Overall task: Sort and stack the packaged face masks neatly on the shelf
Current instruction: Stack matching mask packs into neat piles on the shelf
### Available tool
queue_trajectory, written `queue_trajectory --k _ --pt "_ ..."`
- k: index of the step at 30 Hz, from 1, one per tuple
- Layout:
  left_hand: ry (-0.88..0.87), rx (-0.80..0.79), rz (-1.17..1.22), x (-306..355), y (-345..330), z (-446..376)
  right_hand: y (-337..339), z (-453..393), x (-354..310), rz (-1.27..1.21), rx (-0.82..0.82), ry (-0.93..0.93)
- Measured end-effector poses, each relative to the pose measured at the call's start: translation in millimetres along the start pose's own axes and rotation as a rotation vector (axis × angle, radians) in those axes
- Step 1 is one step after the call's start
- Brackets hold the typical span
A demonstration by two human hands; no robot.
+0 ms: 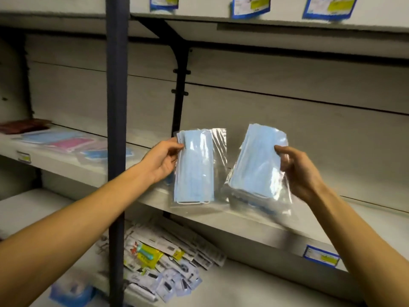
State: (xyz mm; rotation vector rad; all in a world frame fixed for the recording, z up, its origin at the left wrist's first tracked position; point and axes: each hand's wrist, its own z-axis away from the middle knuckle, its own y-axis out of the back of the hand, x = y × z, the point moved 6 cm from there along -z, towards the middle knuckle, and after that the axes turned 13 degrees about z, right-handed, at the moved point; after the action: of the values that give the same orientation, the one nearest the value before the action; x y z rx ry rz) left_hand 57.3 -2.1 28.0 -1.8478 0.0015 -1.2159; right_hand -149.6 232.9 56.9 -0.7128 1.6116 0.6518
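Care now lies in squaring the two packs edge to edge before laying them flat on the shelf (254,231). Left hand (160,161) pinches the left mask pack (194,169) by its side; right hand (298,171) grips the thicker right mask pack (256,160), both held upright above the shelf.

Your left hand (162,161) pinches the upper left edge of one clear pack of blue masks (194,169). Your right hand (297,171) pinches the right edge of a second pack (257,165), tilted. Both packs are held upright, side by side, above the middle shelf (254,229). More packs (66,140) lie flat at the shelf's left end.
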Motion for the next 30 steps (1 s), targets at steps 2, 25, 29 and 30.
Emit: queue_trajectory --k 2,25,29,30 --pt "0.014 0.019 -0.025 0 5 0 12 6 -7 -0.07 0.075 -0.013" --pt "0.126 0.01 -0.288 -62 -12 -51 39 -16 61 -0.027 0.08 -0.119" --pt "0.088 0.042 -0.313 -58 4 -48 7 -27 63 -0.026 -0.057 -0.12" --pt "0.077 0.052 -0.318 -56 9 -45 -3 -28 64 -0.034 -0.091 -0.116"
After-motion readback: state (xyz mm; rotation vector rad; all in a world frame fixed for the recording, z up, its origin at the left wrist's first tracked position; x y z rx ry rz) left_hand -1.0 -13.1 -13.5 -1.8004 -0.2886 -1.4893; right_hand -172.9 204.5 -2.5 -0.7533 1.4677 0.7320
